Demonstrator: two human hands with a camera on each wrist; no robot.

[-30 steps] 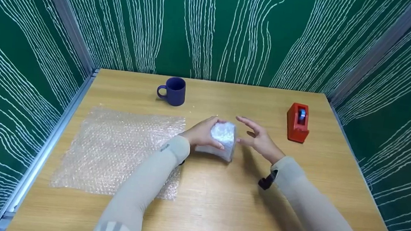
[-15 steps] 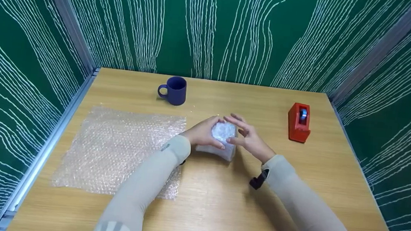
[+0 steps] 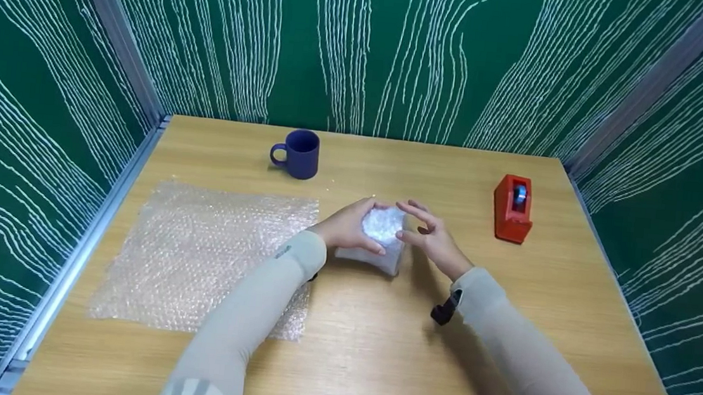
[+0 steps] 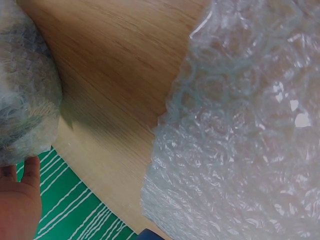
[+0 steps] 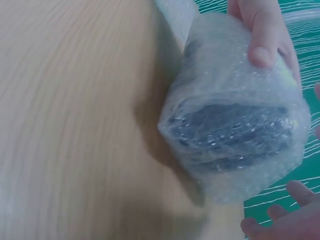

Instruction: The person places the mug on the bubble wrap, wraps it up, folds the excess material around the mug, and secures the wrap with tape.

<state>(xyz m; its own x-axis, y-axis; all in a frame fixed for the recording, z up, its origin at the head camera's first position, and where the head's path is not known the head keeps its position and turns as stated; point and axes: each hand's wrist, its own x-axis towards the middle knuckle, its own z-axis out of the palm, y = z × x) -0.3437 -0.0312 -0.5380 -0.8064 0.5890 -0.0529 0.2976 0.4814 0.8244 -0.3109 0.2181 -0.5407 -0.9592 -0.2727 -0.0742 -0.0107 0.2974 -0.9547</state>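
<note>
My left hand [image 3: 346, 226] grips a bundle of bubble wrap [image 3: 381, 227] from its left side, thumb on the near face and fingers over the far one. Its end faces the right wrist camera, where something dark [image 5: 230, 132] shows through the layers of wrap; its shape is blurred by the plastic. My right hand [image 3: 438, 242] is at the bundle's right end, fingers spread and slightly bent. In the right wrist view its fingers [image 5: 297, 192] stand apart from the wrap.
A flat sheet of bubble wrap [image 3: 206, 255] lies on the table's left half, partly under the left forearm. A dark blue mug [image 3: 302, 155] stands at the back, handle to the left. At the right sits a red tape dispenser [image 3: 511, 210]. Green walls [image 3: 364, 52] enclose the table.
My right hand has come left to the bundle's end, overlapped it half a second ago, then drawn back slightly. My left hand and the bundle have stayed nearly still.
</note>
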